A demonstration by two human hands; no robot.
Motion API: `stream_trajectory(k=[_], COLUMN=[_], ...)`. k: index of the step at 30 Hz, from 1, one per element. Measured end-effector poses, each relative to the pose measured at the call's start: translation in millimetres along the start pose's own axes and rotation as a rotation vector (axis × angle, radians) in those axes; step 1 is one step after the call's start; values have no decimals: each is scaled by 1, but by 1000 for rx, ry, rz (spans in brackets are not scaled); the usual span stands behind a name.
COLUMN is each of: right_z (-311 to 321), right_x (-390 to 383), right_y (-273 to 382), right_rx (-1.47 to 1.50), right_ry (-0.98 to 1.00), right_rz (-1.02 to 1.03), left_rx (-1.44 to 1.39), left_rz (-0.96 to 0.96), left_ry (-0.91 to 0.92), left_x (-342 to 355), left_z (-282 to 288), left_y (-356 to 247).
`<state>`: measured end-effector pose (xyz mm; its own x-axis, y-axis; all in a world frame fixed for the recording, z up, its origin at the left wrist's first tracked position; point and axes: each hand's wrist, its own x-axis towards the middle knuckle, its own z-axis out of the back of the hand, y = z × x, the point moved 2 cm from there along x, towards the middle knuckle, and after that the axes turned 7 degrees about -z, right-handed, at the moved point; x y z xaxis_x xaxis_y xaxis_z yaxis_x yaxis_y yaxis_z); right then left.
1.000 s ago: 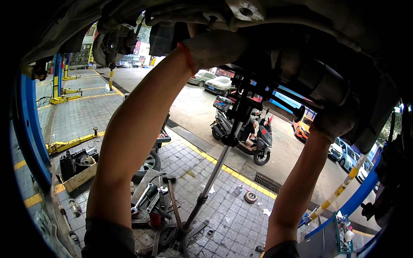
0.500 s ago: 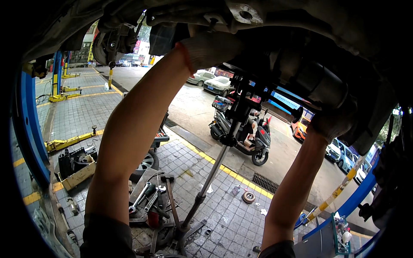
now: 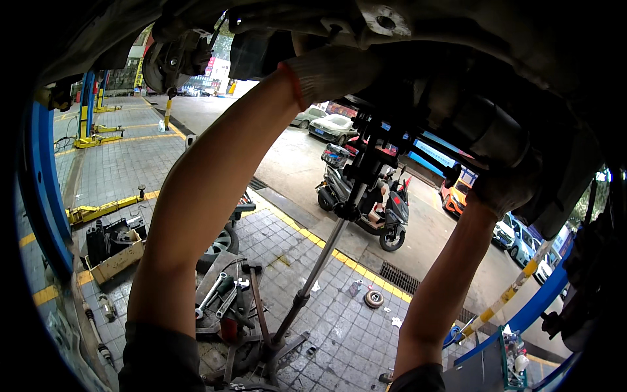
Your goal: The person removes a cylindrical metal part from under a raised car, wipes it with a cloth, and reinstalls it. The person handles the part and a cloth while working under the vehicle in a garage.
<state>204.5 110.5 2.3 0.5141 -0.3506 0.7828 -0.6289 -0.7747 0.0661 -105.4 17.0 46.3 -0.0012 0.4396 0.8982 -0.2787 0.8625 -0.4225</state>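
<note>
Above me is the dark underside of a raised car (image 3: pixel 450 32). My left hand (image 3: pixel 336 70), in a pale knit glove with a red cuff edge, reaches up into the shadow there; its fingers are lost in the dark. Farther right, my gloved right hand (image 3: pixel 506 189) is raised against the lower end of a dark cylindrical part (image 3: pixel 499 130). Shadow hides its fingers, so their grip does not show. Between my arms a tall jack stand (image 3: pixel 320 261) with a shiny shaft rises at a slant, its dark head (image 3: pixel 369 153) close under the car parts.
Wrenches (image 3: pixel 212 295) and a hammer (image 3: pixel 258 294) lie by the stand's spread base. A crate of parts (image 3: pixel 114 255) and a blue lift post (image 3: pixel 49 189) are at the left. Beyond stands a scooter (image 3: pixel 366 209) with someone beside it. A round metal part (image 3: pixel 373 298) lies on the tiles.
My left forearm and glove have shifted slightly right in the picture. The right hand stays at the cylindrical part. The whole view has moved a little.
</note>
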Motion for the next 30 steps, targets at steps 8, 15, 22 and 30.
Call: stream_trajectory(k=[8, 15, 22, 30], right_z=[-5, -5, -4, -5], right_x=[0, -3, -4, -4], right_y=[-8, -12, -9, -14], right_rx=[84, 82, 58, 93], right_ry=[77, 32, 34, 62], right_rz=[-116, -120, -99, -202], left_rx=[1208, 645, 1003, 652], left_rz=[-437, -345, -411, -328], left_ry=[-19, 144, 34, 60], left_x=[8, -6, 7, 3], left_z=[-23, 0, -11, -2], left_y=[-22, -22, -23, -11])
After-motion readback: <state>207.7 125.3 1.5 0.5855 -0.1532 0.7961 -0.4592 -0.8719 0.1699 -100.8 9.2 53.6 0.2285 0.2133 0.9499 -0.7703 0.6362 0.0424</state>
